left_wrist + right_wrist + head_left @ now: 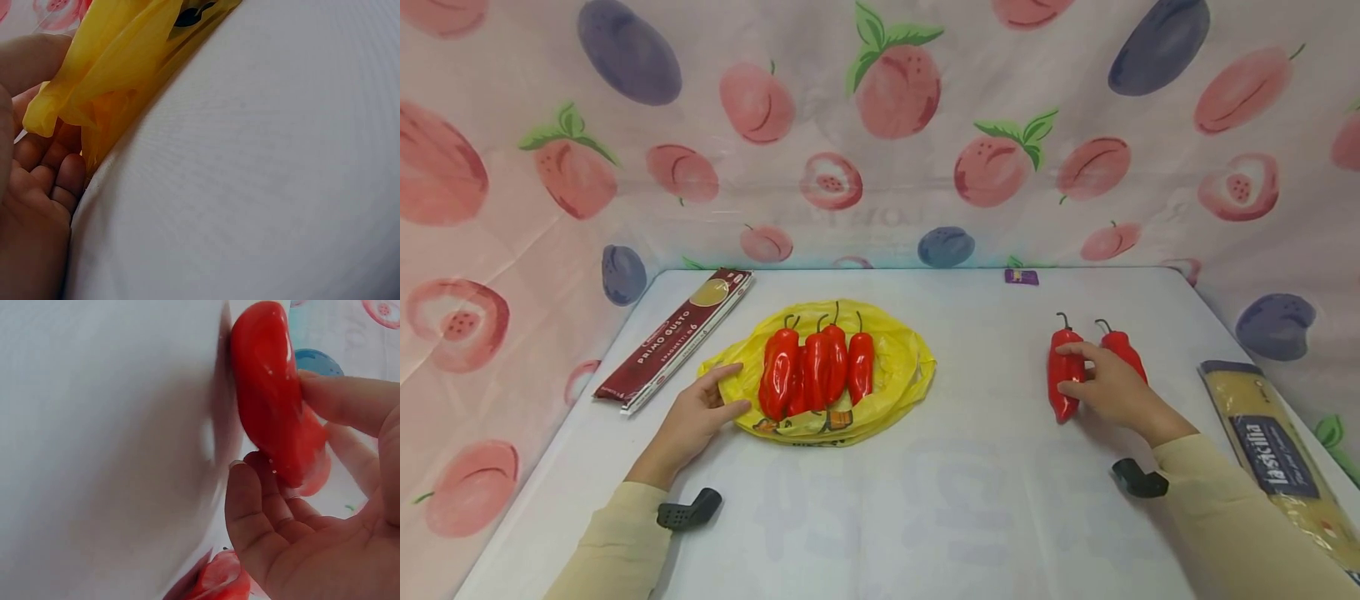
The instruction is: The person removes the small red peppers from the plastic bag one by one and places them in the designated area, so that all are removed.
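Several glossy red peppers [817, 367] with dark stems lie side by side on a spread yellow plastic bag [898, 375] left of centre. My left hand [694, 421] is at the bag's left edge, thumb and fingers apart. In the left wrist view the crumpled rim of the bag [119, 69] lies between that thumb and the fingers. On the right, my right hand [1108, 387] grips a red pepper [269, 387] between thumb and fingers, its stem pointing away. A second loose red pepper [1124, 354] lies just right of it, partly hidden by the hand.
A dark red spaghetti packet [673, 337] lies at the back left of the white table [880, 517]. A clear pasta packet [1273, 450] lies along the right edge. A small purple packet [1021, 277] is at the back edge, before a fruit-print cloth [865, 225].
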Tool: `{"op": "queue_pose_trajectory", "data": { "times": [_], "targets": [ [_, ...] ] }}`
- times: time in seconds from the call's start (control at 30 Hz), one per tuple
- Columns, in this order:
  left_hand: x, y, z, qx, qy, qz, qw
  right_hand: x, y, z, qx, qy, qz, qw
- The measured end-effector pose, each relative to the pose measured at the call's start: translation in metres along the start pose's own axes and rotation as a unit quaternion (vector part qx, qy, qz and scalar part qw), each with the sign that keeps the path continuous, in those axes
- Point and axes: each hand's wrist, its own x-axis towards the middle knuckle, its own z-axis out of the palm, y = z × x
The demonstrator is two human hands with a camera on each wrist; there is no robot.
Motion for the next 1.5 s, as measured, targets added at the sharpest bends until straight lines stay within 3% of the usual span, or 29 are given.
{"op": "queue_pose_trajectory", "data": {
  "times": [0.5, 1.1, 1.5],
  "targets": [
    [-0.001, 0.003, 0.0, -0.003, -0.002, -0.005, 1.0, 0.0, 0.003, -0.003, -0.032, 0.012, 0.013, 0.9993],
    [0.0, 0.001, -0.001, -0.004, -0.002, -0.003, 1.0, 0.001, 0.008, -0.011, -0.055, 0.022, 0.069, 0.9959],
    [0.0, 0.0, -0.001, -0.001, 0.0, 0.001, 1.0, -0.004, 0.008, -0.016, -0.058, 0.019, 0.07, 0.9957]
  ]
}}
